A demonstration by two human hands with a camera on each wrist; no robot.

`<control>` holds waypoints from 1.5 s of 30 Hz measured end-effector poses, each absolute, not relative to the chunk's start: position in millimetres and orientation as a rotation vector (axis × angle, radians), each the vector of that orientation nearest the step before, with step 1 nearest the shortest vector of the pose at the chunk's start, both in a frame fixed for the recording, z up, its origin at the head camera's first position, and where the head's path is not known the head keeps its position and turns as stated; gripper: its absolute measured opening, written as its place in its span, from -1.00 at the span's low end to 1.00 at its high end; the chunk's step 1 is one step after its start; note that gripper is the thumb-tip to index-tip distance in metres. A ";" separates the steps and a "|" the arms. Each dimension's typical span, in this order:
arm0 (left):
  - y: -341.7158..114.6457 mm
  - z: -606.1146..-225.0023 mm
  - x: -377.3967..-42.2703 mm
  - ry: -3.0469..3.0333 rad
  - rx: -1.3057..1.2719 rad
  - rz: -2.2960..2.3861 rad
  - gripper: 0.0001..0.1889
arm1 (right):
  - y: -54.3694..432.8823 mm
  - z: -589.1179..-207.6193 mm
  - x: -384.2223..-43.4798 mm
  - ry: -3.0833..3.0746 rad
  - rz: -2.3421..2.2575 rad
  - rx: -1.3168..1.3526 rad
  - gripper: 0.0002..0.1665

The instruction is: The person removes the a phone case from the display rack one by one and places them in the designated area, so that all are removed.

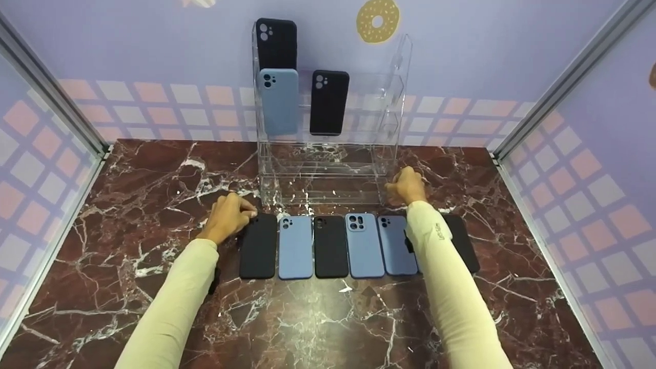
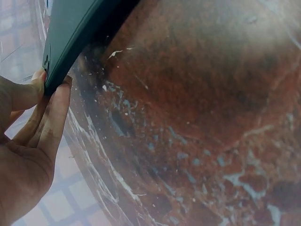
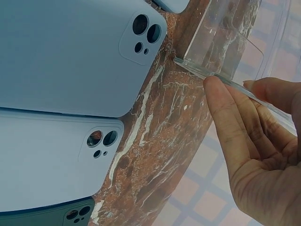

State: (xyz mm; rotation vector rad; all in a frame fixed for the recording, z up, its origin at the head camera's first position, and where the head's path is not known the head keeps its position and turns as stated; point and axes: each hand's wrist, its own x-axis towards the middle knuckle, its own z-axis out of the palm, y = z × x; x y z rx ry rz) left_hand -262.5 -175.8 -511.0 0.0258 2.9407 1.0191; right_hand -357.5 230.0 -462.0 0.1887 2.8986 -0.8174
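With thumb and fingers my left hand (image 1: 229, 215) pinches the camera-end corner of a dark phone case (image 1: 258, 251), leftmost in a row. In the left wrist view that case (image 2: 70, 37) stands at a slant above the marble, thumb on one face and fingers behind the other. My right hand (image 1: 408, 185) is at the front right corner of a clear stepped display stand (image 1: 328, 192). The right wrist view shows thumb and fingers gripping the stand's thin clear edge (image 3: 211, 75). Light blue (image 3: 47, 155) and darker blue (image 3: 70, 56) cases lie beside this hand.
Along the row lie a blue case (image 1: 295, 251), a black one (image 1: 331, 251), another blue one (image 1: 365, 251) and a greyish-blue one (image 1: 397, 251); my right sleeve partly covers the right end. Two black cases (image 1: 329, 102) and a light blue one (image 1: 279, 102) stand upright in the stand.
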 end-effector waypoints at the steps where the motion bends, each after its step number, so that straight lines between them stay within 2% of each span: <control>1: -175.9 -511.5 -262.3 2.937 0.024 1.022 -0.87 | 229.5 -462.0 -357.4 2.895 -0.822 0.190 -0.78; 27: -174.0 -503.0 -256.4 3.039 0.077 0.939 -0.89 | 228.7 -460.1 -354.6 2.908 -0.829 0.187 -0.81; 35: -163.2 -463.8 -255.8 3.160 0.211 0.950 -0.84 | 230.3 -459.8 -355.4 2.901 -0.825 0.174 -0.74; 45: -130.1 -391.6 -260.5 3.254 0.335 1.018 -0.76 | 230.3 -461.9 -356.5 2.922 -0.832 0.157 -0.80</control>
